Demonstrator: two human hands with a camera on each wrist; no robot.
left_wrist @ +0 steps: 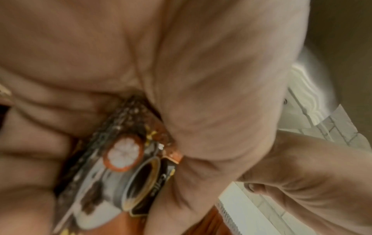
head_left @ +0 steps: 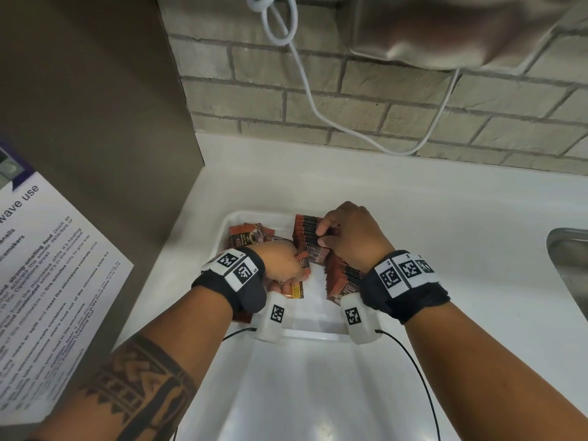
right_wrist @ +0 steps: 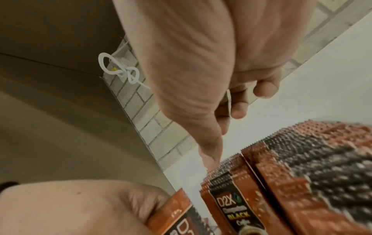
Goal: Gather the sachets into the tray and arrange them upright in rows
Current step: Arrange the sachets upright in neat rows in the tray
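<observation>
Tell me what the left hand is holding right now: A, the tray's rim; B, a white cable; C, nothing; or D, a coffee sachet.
D: the left hand grips a coffee sachet in its curled fingers over the tray.

**Around the tabletop**

A white tabletop (head_left: 413,224) meets a grey brick wall (head_left: 381,106). A white cable (head_left: 305,87) hangs looped against the bricks. A printed microwave notice (head_left: 47,265) is at the left, and a steel sink (head_left: 569,265) at the right edge.
</observation>
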